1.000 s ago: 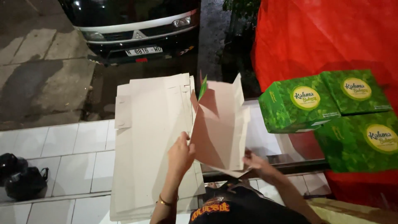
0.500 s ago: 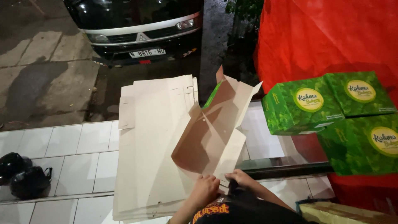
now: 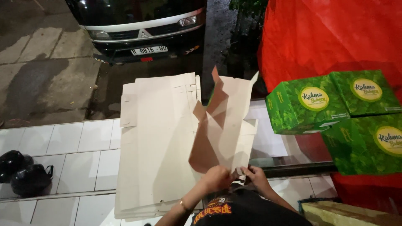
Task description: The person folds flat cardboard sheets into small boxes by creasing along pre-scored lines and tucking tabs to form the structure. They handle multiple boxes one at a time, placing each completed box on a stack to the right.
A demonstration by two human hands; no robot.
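Taking the stack of flat box blanks (image 3: 157, 142) on the white tiled ledge (image 3: 63, 142) as landmark: to its far left lay two black bags (image 3: 25, 173). Beyond the stack, on the pavement, stood a parked vehicle (image 3: 142, 25).

Rising against the stack's right edge was the unfolded carton blank (image 3: 222, 125), held upright with its flaps loose. Judged by its look, it was light, thin paperboard, stiff along the panels, pliant at the creases, and liable to buckle or tear at the flap cuts; the lower edge offered the firmest hold.

The left hand (image 3: 215, 179) was closed around the blank's bottom edge, just right of the stack's near corner. The right hand (image 3: 255, 178), just beside it, pinched the same lower edge with fingers curled; both grips were clenched on the blank.

Well right of the stack sat green printed boxes (image 3: 310, 104), assembled, against a red cloth (image 3: 335, 37).
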